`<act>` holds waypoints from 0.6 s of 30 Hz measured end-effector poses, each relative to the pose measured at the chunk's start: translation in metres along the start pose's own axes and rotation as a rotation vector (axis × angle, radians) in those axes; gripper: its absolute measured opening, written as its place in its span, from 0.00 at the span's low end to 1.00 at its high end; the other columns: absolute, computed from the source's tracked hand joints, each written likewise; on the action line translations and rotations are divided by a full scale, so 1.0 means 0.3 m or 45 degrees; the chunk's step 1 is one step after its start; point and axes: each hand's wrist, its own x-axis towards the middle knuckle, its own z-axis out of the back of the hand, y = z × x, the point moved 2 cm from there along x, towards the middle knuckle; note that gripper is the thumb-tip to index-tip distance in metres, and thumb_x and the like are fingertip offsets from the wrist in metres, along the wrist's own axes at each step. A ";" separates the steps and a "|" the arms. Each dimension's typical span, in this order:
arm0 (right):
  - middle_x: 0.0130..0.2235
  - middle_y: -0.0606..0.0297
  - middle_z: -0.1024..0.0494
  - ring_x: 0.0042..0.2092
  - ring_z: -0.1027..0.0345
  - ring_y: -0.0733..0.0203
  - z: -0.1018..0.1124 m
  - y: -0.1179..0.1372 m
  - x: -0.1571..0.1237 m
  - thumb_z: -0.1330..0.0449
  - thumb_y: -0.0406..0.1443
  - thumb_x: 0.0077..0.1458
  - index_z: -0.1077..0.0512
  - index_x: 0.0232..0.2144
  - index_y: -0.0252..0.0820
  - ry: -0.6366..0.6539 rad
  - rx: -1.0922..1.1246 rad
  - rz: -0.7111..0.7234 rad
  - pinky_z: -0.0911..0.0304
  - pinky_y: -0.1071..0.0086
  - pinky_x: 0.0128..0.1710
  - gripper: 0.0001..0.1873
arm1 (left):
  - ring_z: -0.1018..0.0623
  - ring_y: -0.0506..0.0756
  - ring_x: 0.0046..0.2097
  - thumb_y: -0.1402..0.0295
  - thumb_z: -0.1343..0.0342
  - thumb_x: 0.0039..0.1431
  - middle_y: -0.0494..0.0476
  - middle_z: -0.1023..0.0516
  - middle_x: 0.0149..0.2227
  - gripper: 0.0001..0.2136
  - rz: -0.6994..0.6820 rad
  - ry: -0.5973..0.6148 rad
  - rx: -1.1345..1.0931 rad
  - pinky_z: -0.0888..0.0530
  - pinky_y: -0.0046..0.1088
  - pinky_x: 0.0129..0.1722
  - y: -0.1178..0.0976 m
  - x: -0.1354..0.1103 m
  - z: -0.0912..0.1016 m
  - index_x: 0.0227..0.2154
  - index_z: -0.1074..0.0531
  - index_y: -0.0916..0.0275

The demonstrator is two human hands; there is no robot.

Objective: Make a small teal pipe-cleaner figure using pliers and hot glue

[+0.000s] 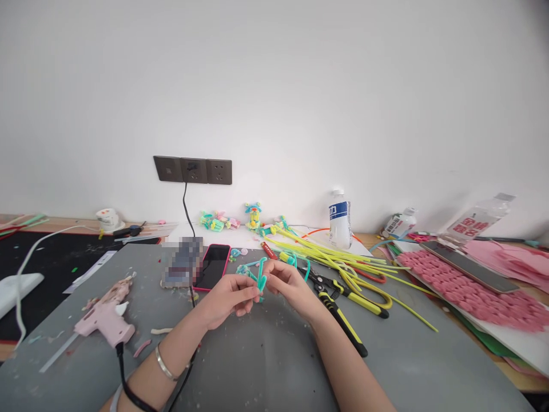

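Both my hands meet over the grey mat point(266, 355), pinching a teal pipe cleaner piece point(261, 277) between them. My left hand point(227, 297) grips its lower part with closed fingers, a bracelet on that wrist. My right hand point(286, 284) pinches its upper end from the right. The teal piece is bent into a narrow loop that sticks up between the fingertips. More teal pieces point(243, 269) lie just behind the hands.
A pink glue gun point(109, 315) lies at left with its black cord. A phone in a pink case point(212, 266) and yellow-handled pliers point(343, 309) flank my hands. Yellow pipe cleaners point(338, 257), bottles point(339, 220), pink foam sheets point(467, 292) at right. Small finished figures point(253, 216) stand by the wall.
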 end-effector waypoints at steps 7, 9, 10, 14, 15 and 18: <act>0.24 0.72 0.35 0.24 0.46 0.68 -0.008 0.000 0.000 0.36 0.51 0.55 0.32 0.31 0.40 0.007 0.028 0.003 0.50 0.72 0.25 0.20 | 0.33 0.45 0.21 0.57 0.32 0.50 0.50 0.29 0.22 0.17 -0.013 -0.032 -0.027 0.42 0.22 0.18 -0.003 0.000 -0.002 0.24 0.26 0.67; 0.23 0.72 0.36 0.24 0.47 0.69 -0.009 0.005 0.001 0.34 0.49 0.54 0.33 0.28 0.40 -0.025 -0.031 -0.004 0.51 0.72 0.25 0.19 | 0.33 0.45 0.21 0.56 0.32 0.50 0.50 0.30 0.21 0.17 -0.039 -0.060 -0.006 0.41 0.21 0.18 -0.008 -0.001 -0.004 0.25 0.26 0.67; 0.23 0.73 0.36 0.24 0.47 0.69 -0.010 0.009 0.001 0.34 0.48 0.54 0.33 0.26 0.41 -0.044 -0.051 0.000 0.51 0.72 0.24 0.19 | 0.32 0.46 0.21 0.56 0.32 0.50 0.50 0.29 0.22 0.17 -0.052 -0.075 -0.002 0.40 0.21 0.18 -0.010 -0.002 -0.004 0.25 0.26 0.67; 0.25 0.71 0.34 0.26 0.41 0.67 -0.019 0.021 -0.001 0.34 0.47 0.55 0.34 0.26 0.41 -0.020 0.017 0.048 0.47 0.72 0.26 0.18 | 0.28 0.47 0.24 0.55 0.31 0.48 0.56 0.23 0.28 0.18 -0.023 -0.036 -0.045 0.36 0.21 0.18 -0.009 -0.006 -0.009 0.27 0.23 0.68; 0.26 0.71 0.33 0.26 0.39 0.67 -0.022 0.022 -0.003 0.34 0.47 0.55 0.34 0.26 0.41 0.006 0.046 0.049 0.45 0.72 0.26 0.18 | 0.27 0.48 0.25 0.55 0.31 0.48 0.58 0.23 0.29 0.18 0.010 0.005 -0.059 0.36 0.21 0.18 -0.007 -0.007 -0.011 0.28 0.22 0.68; 0.26 0.71 0.33 0.25 0.38 0.67 -0.031 0.023 -0.009 0.34 0.46 0.56 0.33 0.27 0.41 0.060 0.096 0.044 0.42 0.71 0.26 0.17 | 0.25 0.49 0.26 0.52 0.32 0.47 0.61 0.21 0.31 0.21 0.099 0.130 -0.099 0.35 0.20 0.17 -0.002 -0.012 -0.017 0.32 0.19 0.69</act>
